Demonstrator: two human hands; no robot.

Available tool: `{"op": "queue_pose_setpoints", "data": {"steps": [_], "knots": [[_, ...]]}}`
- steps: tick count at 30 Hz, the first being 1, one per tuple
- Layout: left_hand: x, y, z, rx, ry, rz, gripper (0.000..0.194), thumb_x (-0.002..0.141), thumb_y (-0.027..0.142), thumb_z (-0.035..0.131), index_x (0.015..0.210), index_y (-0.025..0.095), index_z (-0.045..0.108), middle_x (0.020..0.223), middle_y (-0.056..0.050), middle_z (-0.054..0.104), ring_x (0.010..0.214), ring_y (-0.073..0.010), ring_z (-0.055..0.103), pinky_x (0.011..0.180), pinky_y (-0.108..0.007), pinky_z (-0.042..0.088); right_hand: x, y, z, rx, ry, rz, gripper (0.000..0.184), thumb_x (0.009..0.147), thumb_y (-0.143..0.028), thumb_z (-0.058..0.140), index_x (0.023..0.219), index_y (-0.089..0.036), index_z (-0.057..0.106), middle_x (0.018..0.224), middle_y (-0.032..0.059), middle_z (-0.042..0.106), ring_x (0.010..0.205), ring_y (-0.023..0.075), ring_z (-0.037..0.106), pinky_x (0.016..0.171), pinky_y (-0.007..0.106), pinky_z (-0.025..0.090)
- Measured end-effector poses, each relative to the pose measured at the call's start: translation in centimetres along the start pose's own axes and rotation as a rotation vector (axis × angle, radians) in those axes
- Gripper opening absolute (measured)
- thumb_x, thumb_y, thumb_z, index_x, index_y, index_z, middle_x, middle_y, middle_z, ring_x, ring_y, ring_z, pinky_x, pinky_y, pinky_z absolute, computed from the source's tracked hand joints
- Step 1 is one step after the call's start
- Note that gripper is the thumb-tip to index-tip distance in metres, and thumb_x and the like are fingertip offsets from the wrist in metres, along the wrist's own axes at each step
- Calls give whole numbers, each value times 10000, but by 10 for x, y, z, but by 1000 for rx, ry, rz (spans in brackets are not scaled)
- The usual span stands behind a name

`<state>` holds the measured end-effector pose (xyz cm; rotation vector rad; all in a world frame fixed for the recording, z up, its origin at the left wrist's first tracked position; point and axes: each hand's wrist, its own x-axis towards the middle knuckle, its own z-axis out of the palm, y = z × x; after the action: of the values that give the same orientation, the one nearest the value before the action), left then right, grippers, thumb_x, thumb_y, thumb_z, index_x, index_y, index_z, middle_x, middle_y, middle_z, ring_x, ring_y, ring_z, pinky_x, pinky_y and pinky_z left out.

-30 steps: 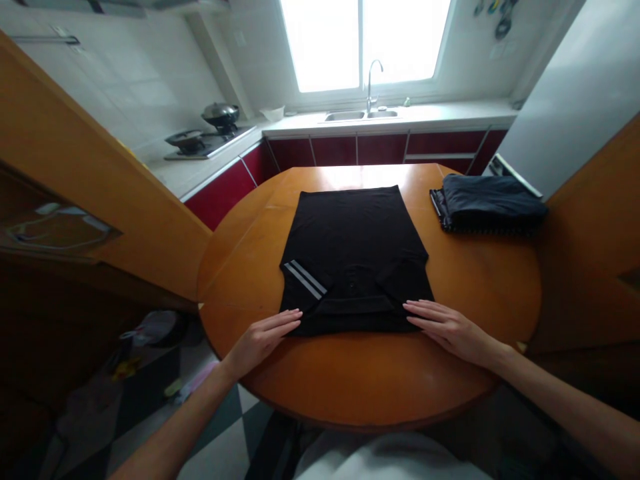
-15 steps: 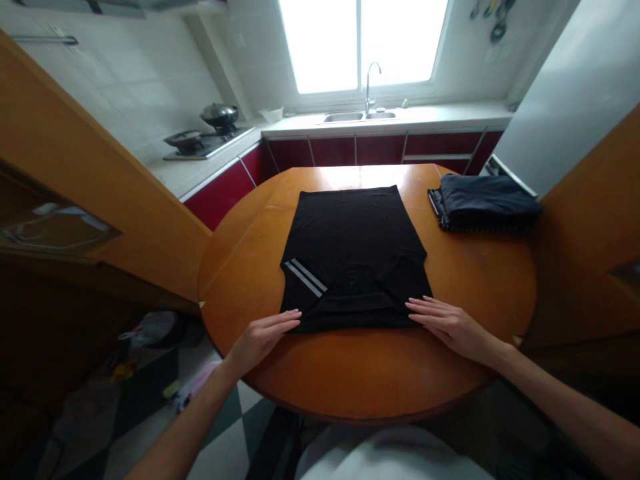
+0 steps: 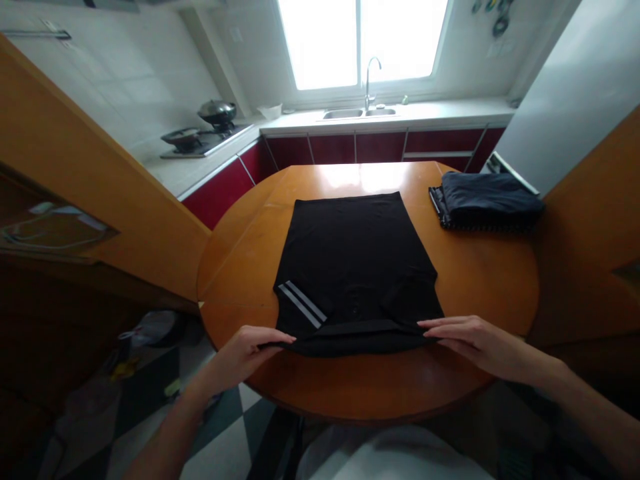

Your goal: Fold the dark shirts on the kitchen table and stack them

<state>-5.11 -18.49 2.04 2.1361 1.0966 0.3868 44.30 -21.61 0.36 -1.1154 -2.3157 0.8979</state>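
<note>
A black shirt (image 3: 357, 253) lies spread on the round wooden table (image 3: 240, 280), its collar end toward me. Two grey stripes cross the sleeve folded in at its left side. My left hand (image 3: 253, 350) pinches the shirt's near left corner between thumb and fingers. At the near right corner, my right hand (image 3: 467, 337) grips the cloth in the same way. The near edge between both hands is slightly raised, and the thumbs are partly hidden.
A stack of folded dark clothes (image 3: 490, 200) sits at the table's right rear. Beyond the table are a counter with a sink (image 3: 345, 114), and a stove with a pan (image 3: 183, 138) and a lidded wok (image 3: 217, 113). Wooden panels (image 3: 125, 173) flank the table.
Both hands have gone from lying on the shirt's near corners to pinching them. The shirt has slid toward me, and its near edge has lifted a little.
</note>
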Motion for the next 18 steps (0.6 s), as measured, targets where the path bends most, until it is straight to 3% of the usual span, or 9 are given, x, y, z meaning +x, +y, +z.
{"op": "queue_pose_setpoints", "data": {"steps": [6, 9, 12, 18], "knots": [[24, 0, -22, -53, 116, -143, 273, 903, 376, 627, 927, 155, 785, 775, -23, 762, 674, -158, 689, 609, -200, 533, 27, 12, -15, 7, 137, 66, 281, 984, -392, 547, 1065, -234, 765, 1011, 50, 781, 903, 215, 740, 808, 313, 597], [43, -9, -33, -60, 224, -177, 326, 870, 453, 648, 892, 155, 781, 795, -31, 765, 700, -172, 685, 623, -216, 529, 48, 24, -25, -9, 267, 131, 317, 940, -469, 585, 930, -210, 767, 845, 48, 767, 754, 212, 714, 683, 307, 568], [68, -22, -41, -55, 308, -190, 361, 829, 503, 681, 900, 166, 788, 843, -43, 775, 759, -197, 689, 672, -243, 531, 74, 37, -38, -4, 380, 152, 346, 875, -516, 644, 837, -193, 761, 792, 51, 754, 726, 217, 692, 686, 313, 540], [127, -58, -47, -153, 345, -221, 420, 797, 565, 695, 897, 168, 788, 878, -58, 777, 806, -216, 689, 711, -277, 520, 137, 79, -53, 12, 401, 212, 339, 818, -481, 654, 806, -165, 776, 770, 56, 758, 730, 217, 675, 680, 305, 496]]}}
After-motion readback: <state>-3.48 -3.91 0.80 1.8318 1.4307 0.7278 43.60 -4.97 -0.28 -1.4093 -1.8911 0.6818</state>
